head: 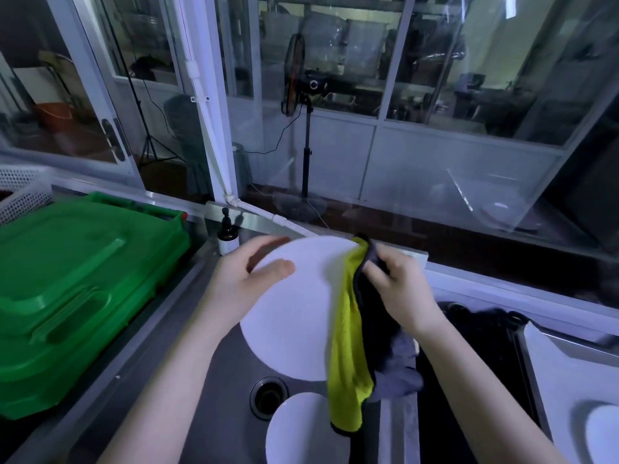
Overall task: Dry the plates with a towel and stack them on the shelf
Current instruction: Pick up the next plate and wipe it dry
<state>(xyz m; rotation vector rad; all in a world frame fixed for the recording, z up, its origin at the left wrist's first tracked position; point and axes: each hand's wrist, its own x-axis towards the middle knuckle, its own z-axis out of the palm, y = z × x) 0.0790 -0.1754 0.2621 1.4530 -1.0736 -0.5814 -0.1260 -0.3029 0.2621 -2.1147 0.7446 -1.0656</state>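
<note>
White plate [291,313] held tilted over the steel sink [214,363], gripped at its left rim by the left hand [241,279], thumb on the face. Yellow-and-dark towel [348,329] draped over its right edge, clutched in curled fingers of the right hand [398,286]. Second plate [301,430] nearer, down in the sink; green bin lid [77,279] at left.

My yellow-and-grey microfibre towel [345,346] hides the right rim of the round white plate [288,316] I hold. Below it, second white plate [298,430] cut by bottom edge.
</note>
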